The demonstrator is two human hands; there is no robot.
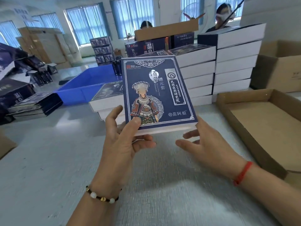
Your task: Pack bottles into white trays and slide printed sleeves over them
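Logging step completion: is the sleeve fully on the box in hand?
Nearly on. The blue sleeve covers the whole top; only a thin white tray edge shows at the near end. Left hand pinches it.

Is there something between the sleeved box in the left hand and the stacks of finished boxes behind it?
Nothing visible. The left hand holds the sleeved box up above the table, with the stacks of finished boxes directly behind.
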